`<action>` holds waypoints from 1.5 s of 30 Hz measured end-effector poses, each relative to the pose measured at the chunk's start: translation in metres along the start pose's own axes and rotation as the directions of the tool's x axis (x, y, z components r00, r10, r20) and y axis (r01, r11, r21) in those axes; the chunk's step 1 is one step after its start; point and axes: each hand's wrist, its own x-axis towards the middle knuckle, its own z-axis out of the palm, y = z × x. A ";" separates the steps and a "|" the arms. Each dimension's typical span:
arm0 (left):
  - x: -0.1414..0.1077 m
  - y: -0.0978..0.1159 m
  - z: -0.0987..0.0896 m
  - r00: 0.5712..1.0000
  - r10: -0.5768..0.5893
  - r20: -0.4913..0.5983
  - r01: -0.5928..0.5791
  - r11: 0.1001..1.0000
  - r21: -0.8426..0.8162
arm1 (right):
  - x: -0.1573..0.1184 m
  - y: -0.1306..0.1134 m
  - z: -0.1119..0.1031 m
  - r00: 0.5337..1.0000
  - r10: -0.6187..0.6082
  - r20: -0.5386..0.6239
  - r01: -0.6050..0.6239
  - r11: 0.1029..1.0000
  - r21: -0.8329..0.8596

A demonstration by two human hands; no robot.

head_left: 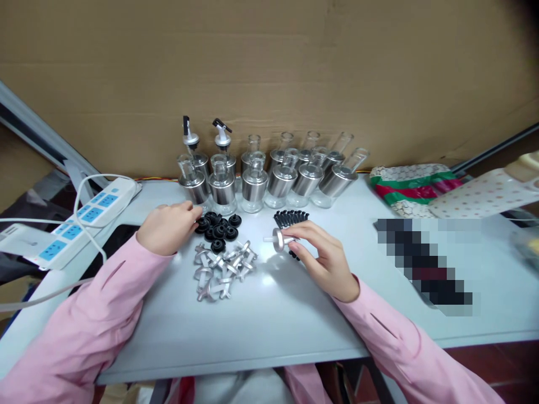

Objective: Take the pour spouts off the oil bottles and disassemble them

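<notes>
- Head view: a white power strip with blue socket panels lay at the far left of the pale grey table.
- The left hand, well apart from the right, reached to a heap of round black stoppers; whether its fingertips gripped one, I could not tell.
- Loose silver spouts with pale tubes lay just nearer the person.
- Clear glass bottles with steel bands stood behind, two wearing silver-and-black pourers.
- The right hand pinched one silver disc-shaped spout, its pale tube pointing left.
- Small black levers lay in a row just beyond that hand.
</notes>
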 end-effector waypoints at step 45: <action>-0.029 0.046 0.094 0.594 0.303 -0.745 -0.711 0.632 -0.309 | -0.007 -0.016 0.091 0.873 0.212 0.440 -0.317 0.931 0.181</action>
